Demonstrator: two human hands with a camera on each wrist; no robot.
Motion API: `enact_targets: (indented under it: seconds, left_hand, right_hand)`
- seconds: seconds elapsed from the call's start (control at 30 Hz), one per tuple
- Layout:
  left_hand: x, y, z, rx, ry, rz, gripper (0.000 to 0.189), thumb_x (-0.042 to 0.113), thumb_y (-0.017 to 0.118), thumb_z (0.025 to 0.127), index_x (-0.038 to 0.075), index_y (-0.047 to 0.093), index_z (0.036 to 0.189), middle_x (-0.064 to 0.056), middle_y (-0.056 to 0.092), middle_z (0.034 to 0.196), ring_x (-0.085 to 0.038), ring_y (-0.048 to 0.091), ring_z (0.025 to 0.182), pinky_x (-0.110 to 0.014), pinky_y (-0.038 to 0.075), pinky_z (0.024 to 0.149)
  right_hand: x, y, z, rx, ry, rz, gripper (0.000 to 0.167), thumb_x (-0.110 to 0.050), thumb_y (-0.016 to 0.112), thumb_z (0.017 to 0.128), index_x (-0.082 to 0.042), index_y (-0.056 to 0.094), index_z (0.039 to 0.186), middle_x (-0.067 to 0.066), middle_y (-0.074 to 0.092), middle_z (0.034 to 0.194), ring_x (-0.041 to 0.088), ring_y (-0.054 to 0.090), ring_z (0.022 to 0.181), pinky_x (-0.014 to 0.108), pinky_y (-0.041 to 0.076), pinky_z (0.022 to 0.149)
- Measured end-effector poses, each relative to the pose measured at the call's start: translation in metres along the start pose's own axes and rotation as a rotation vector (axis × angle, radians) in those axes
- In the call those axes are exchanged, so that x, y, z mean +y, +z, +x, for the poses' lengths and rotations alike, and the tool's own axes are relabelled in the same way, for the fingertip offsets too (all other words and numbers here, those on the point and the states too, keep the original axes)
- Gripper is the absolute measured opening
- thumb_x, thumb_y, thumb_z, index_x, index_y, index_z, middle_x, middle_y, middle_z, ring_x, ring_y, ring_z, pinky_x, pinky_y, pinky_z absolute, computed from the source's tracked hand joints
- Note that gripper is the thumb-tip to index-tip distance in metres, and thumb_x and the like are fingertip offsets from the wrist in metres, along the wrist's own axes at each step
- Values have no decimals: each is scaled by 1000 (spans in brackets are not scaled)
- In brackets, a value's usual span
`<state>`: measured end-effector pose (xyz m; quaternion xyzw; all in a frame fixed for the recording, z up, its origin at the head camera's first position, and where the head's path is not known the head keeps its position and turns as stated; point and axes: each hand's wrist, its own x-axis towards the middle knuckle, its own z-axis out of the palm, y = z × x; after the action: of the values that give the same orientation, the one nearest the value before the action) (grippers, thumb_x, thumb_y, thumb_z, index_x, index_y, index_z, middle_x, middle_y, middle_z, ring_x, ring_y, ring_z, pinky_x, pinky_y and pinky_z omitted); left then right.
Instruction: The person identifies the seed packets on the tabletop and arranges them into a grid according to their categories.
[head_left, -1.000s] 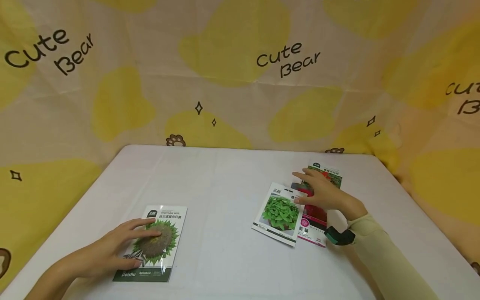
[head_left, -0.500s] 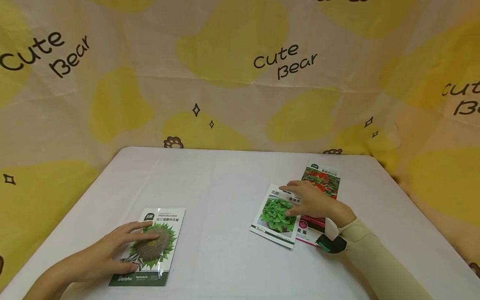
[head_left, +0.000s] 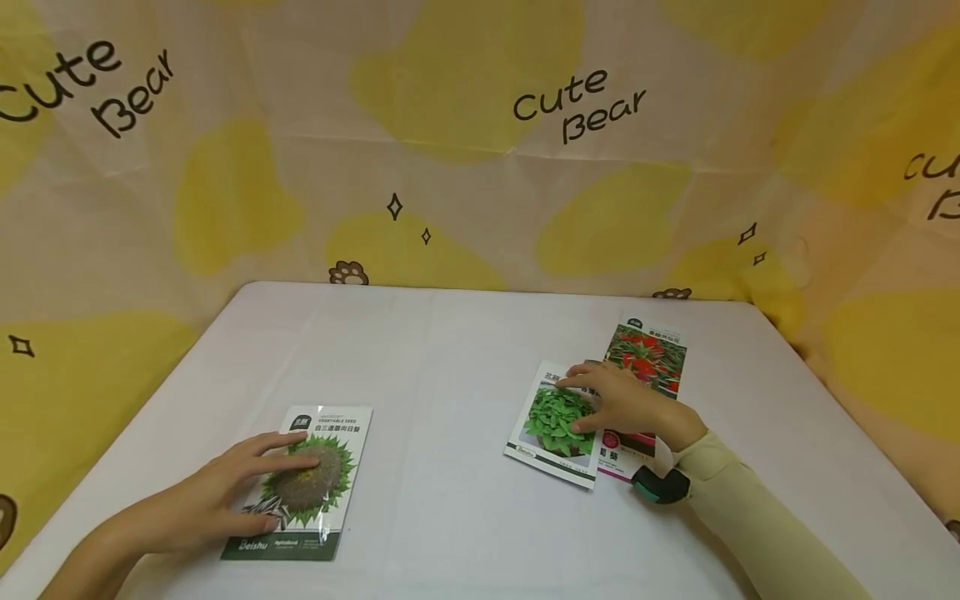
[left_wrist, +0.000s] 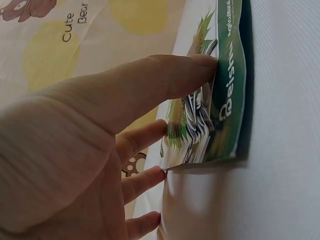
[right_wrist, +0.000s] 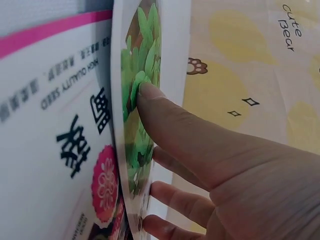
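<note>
My left hand [head_left: 202,504] rests on a seed packet with a sunflower head [head_left: 330,492], lying at the table's left front. In the left wrist view its thumb [left_wrist: 200,67] touches the packet near the green Beishu band [left_wrist: 232,105], fingers spread. Over on the right, my right hand [head_left: 630,408] lies on a seed packet with green leaves [head_left: 551,425]. The right wrist view has its thumb [right_wrist: 155,100] on the leaf picture. Partly beneath that packet is a pink-edged seed packet [head_left: 617,457], largely covered by the hand. A red-flower seed packet [head_left: 648,354] lies behind.
The packets lie on a white-covered table [head_left: 442,467]. A yellow-patterned cloth [head_left: 442,100] hangs along its back and sides. A dark band [head_left: 660,485] is worn at the right wrist.
My right hand has moved left and nearer, from over the red-flower packet onto the green-leaf packet, uncovering the red flowers. The left hand stays on the sunflower packet.
</note>
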<state>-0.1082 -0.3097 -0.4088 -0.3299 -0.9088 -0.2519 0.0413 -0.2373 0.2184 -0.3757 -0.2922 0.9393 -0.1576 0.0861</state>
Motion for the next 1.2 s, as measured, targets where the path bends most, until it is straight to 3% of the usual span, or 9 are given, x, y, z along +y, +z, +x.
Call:
enact_targets:
  seconds: [0.17,0.37,0.67,1.2]
  left_hand:
    - [0,-1,1,-4,4,-5,70,23,85,78,31,58,141,6,42,154,16,17,141,-2,11,100]
    - [0,-2,2,-14,-6,9,70,25,85,78,32,57,142,7,41,154,16,17,141,-3,12,100]
    - [-1,-1,2,-14,22,-28,69,22,84,79,28,57,143,6,40,155,16,12,144,0,7,100]
    - [-2,0,1,-12,33,-6,68,23,83,80,28,57,143,7,39,155,15,10,145,0,6,100]
  right_hand:
    - [0,1,1,-9,12,11,63,-31,83,83,-15,62,140,19,52,149,51,40,141,75,25,110]
    - [-1,3,2,-7,11,-1,63,-31,82,84,-15,61,141,18,51,150,50,41,138,74,28,109]
    - [-7,5,4,8,-10,-23,63,-29,82,84,-13,62,141,19,52,149,54,41,138,75,25,110]
    - [-13,11,6,2,-5,-24,63,-28,81,85,-18,58,143,17,50,148,43,45,131,68,32,107]
